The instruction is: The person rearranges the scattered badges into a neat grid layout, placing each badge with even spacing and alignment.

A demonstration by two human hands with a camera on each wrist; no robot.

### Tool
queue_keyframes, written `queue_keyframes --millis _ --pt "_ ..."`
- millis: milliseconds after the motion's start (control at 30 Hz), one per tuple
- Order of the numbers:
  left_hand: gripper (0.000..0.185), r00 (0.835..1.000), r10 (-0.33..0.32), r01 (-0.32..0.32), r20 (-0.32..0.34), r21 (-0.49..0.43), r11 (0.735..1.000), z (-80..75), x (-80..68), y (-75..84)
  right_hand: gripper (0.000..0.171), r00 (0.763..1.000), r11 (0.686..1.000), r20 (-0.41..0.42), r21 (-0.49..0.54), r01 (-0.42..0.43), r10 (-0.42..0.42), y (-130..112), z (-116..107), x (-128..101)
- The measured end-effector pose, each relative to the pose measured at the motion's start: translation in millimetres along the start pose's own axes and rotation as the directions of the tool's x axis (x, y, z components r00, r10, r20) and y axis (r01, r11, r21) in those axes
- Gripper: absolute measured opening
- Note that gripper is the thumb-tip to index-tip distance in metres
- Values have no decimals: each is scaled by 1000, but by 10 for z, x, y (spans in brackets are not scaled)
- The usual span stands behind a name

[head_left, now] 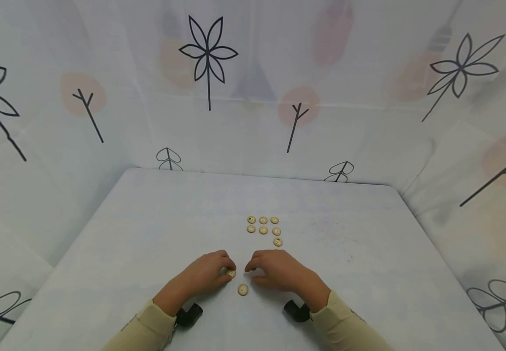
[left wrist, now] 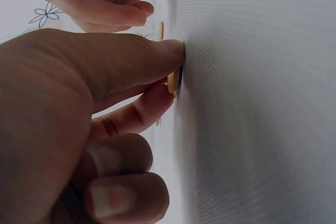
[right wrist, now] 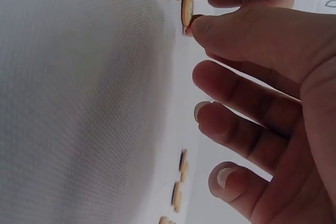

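Note:
My left hand (head_left: 206, 274) pinches a small round wooden disc (head_left: 232, 274) between thumb and fingers, at the surface of the white table. In the left wrist view the held disc (left wrist: 172, 81) stands out below the thumb tip. A second wooden disc (head_left: 243, 290), pale with small dark marks, lies flat between the two hands, closer to the person. My right hand (head_left: 282, 270) hovers just right of it with its fingers loosely bent. Nothing shows in its grasp. From the right wrist view, its thumb tip is close to the held disc (right wrist: 187, 10).
Beyond the hands lie several matching discs (head_left: 263, 230), in two rows of three with another one (head_left: 277, 242) below the right column. The white table (head_left: 160, 209) meets a patterned cloth backdrop (head_left: 253, 136) at its far edge.

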State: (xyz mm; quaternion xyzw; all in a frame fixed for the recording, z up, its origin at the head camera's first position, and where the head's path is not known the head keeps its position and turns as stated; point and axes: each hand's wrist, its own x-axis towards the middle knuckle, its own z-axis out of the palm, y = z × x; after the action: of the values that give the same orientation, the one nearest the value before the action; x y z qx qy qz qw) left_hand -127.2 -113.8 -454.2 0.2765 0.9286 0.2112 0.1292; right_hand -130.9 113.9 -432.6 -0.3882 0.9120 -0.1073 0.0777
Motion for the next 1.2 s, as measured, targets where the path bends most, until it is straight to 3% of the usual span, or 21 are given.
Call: queue_keyframes --millis 700,1200 --pt "18 1000 -12 12 3 24 1000 1 -5 -9 25 995 997 72 42 71 -74 -111 6 16" --pt "18 1000 0 0 -6 15 1000 -4 -7 -1 19 988 989 48 40 143 -145 -151 91 45"
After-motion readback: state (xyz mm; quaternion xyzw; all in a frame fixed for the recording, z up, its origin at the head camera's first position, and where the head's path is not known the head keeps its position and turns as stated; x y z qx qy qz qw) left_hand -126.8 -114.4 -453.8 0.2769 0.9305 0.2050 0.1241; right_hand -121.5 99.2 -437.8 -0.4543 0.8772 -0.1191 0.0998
